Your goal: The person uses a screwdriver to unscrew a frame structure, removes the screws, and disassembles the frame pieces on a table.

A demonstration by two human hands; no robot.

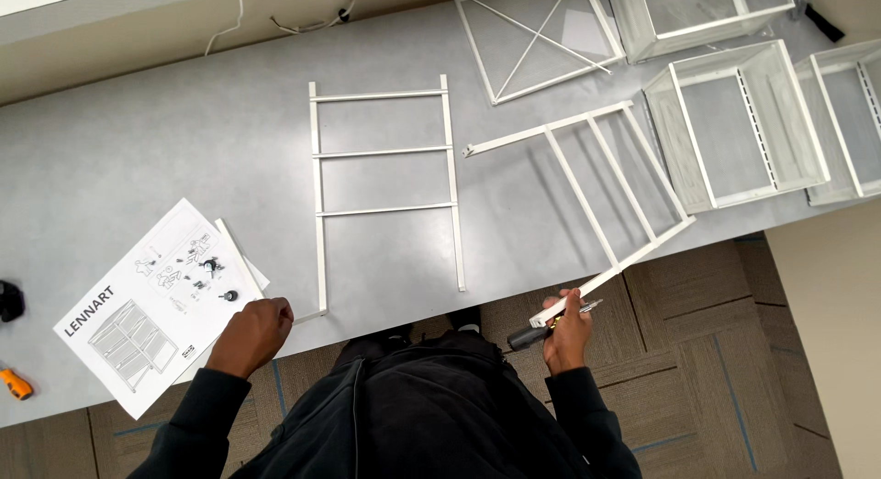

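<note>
Head view: two white ladder frames at the table's near edge, one in each of my hands.

My left hand [251, 334] has its fingers curled on the bottom corner of the flat white frame [385, 181], just beside the instruction sheet [151, 305]. My right hand [567, 334] grips a screwdriver [537, 330] and the end of the tilted frame [596, 190], which overhangs the near edge. Bare grey table [138, 149] lies open toward the far left corner. Empty white mesh baskets [734, 126] crowd the far right corner.
</note>
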